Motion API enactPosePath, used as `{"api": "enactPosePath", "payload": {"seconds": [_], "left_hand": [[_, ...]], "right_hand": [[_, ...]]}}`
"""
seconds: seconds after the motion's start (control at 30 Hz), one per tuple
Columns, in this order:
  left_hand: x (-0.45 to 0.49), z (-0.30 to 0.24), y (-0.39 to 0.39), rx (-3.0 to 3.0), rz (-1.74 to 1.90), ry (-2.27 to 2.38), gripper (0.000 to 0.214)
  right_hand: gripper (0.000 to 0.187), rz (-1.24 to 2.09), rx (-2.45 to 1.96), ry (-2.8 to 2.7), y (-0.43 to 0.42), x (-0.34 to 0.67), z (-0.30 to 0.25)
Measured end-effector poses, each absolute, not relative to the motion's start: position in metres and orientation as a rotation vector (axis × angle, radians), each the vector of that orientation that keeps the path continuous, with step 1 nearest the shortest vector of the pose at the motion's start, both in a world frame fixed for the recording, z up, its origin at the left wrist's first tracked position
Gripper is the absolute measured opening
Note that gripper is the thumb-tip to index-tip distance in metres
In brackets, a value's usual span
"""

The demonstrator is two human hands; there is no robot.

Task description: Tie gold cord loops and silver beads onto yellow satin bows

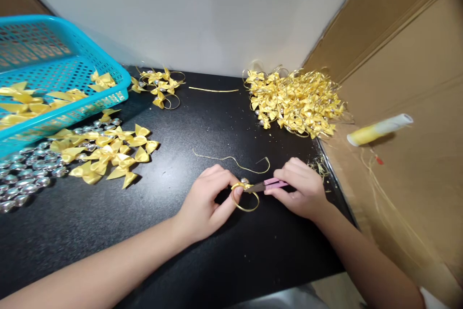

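Observation:
My left hand pinches a gold ring near the middle of the table. A silver bead sits at the ring's top edge, beside bits of gold material partly covered by my fingers. In my right hand is a pair of pink-handled thread snips. Their dark blades point left and meet the ring's upper side, close to my left fingertips. Just beyond both hands lies a wavy gold thread, with a thin needle-like end at its right.
A blue basket with yellow bows stands at the left. Near it lie loose yellow bows and silver beads. Bow rings form a big pile and a small group. Cardboard holds a thread spool.

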State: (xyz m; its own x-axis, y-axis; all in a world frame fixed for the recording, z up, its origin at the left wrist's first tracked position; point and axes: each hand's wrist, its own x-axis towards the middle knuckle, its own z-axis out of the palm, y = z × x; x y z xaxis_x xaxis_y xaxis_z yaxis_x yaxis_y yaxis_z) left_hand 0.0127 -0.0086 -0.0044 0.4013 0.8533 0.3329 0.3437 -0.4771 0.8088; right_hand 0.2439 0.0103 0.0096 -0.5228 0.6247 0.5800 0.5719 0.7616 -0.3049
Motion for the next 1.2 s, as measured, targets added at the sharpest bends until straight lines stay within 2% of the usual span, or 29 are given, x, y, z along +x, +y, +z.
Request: {"api": "enactPosePath", "payload": {"seconds": [0.17, 0.27, 0.37, 0.43, 0.5, 0.6, 0.67, 1.2], "left_hand": [[0.013, -0.006, -0.009, 1.88, 0.983, 1.116, 0.019], [0.013, -0.007, -0.009, 1.763, 0.969, 1.197, 0.022], [0.013, -0.008, -0.008, 1.644, 0.963, 1.258, 0.024], [0.013, -0.008, -0.008, 1.568, 0.956, 1.27, 0.024], [0.014, -0.007, -0.008, 1.502, 0.949, 1.262, 0.025], [0.016, -0.006, -0.01, 1.428, 0.93, 1.251, 0.027], [0.018, -0.004, -0.012, 1.383, 0.92, 1.242, 0.027], [0.022, 0.003, -0.006, 1.149, 0.926, 1.263, 0.03]], "right_hand": [[0.026, 0.345, -1.158, -1.905, 0.003, 0.247, 0.006], [0.034, 0.736, -1.253, -1.693, -0.01, 0.245, 0.004], [0.031, 1.067, -1.135, -1.822, -0.024, 0.235, 0.006], [0.028, 1.002, -1.086, -2.015, -0.03, 0.226, 0.006], [0.024, 0.75, -1.153, -2.13, -0.032, 0.218, 0.004], [0.023, 0.381, -1.297, -2.121, -0.03, 0.211, -0.004], [0.024, 0.278, -1.329, -2.099, -0.028, 0.209, -0.009], [0.024, 0.179, -1.334, -2.056, -0.025, 0.206, -0.009]]}}
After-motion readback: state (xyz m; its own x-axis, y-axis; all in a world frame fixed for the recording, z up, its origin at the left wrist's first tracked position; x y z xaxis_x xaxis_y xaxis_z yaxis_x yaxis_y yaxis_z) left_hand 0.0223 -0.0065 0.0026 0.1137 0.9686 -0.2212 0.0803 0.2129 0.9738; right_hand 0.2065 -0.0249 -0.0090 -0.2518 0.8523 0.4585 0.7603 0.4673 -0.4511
